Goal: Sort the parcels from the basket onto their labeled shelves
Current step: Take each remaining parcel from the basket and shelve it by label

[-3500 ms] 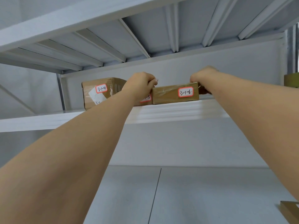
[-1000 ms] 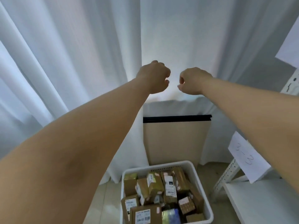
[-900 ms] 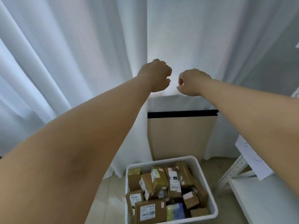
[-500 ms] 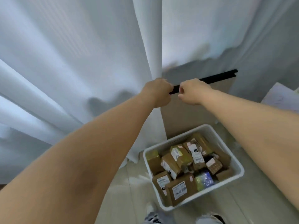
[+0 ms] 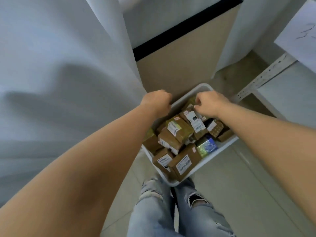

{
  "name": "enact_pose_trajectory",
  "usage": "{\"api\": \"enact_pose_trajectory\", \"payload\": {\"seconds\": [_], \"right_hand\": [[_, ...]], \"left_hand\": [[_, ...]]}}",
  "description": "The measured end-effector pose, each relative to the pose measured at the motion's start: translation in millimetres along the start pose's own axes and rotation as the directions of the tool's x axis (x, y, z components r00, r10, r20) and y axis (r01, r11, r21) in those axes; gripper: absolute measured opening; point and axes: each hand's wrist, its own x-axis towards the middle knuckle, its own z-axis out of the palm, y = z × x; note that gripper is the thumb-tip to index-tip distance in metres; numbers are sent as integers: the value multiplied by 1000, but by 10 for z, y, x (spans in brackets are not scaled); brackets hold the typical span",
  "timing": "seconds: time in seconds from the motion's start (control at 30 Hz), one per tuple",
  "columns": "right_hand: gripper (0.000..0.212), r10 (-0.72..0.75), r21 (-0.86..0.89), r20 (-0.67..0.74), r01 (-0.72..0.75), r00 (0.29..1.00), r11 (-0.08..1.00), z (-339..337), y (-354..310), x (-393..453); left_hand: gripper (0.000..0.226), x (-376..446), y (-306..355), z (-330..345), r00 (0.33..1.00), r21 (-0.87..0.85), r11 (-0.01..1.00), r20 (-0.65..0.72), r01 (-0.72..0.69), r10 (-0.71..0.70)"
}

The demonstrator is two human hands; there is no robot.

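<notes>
**Both hands over the far end of the basket**

We look down at a white basket (image 5: 220, 148) on the pale floor (image 5: 239, 185), just beyond our knees in torn light jeans (image 5: 153, 211). The basket is full of parcels (image 5: 177, 134), mostly brown cardboard boxes with white printed labels, piled loosely and tilted against each other. A large box (image 5: 185, 161) with a barcode label lies at the near edge; to its right sits a shiny blue-green packet (image 5: 206, 146).

Our left hand (image 5: 156, 101) is above the far left rim of the basket, fingers curled into a fist. We see nothing in it; whether it touches the rim we cannot tell.

Our right hand (image 5: 210, 104) is over the far parcels, fingers curled downward, fingertips (image 5: 196, 106) at the top of a narrow box with a white label (image 5: 195, 121). Whether they pinch that box or only touch it we cannot tell; the frame is motion-blurred there.

Beyond the basket a beige panel (image 5: 179, 65) with a black top edge stands against white curtains (image 5: 59, 65). At far right is a white shelf (image 5: 290, 93) with a perforated metal upright (image 5: 263, 77), and above it a paper sheet (image 5: 301, 33) with handwriting we cannot read.
</notes>
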Motion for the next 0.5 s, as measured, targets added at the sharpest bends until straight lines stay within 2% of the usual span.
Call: {"api": "enact_pose_trajectory", "payload": {"seconds": [0.13, 0.27, 0.4, 0.5], "right_hand": [[32, 70, 58, 99, -76, 993, 995, 673, 232, 285], [37, 149, 79, 172, -165, 974, 983, 1367, 428, 656], [35, 222, 143, 204, -254, 953, 957, 2027, 452, 1120], [44, 282, 134, 197, -310, 939, 941, 2523, 341, 1400]], "left_hand": [[24, 363, -27, 630, 993, -48, 999, 118, -3, 9], [27, 783, -177, 1311, 981, -102, 992, 188, 69, -49], [32, 1154, -352, 2004, 966, -71, 997, 260, 13, 6], [36, 1293, -489, 2539, 952, -153, 987, 305, 49, 0]]}}
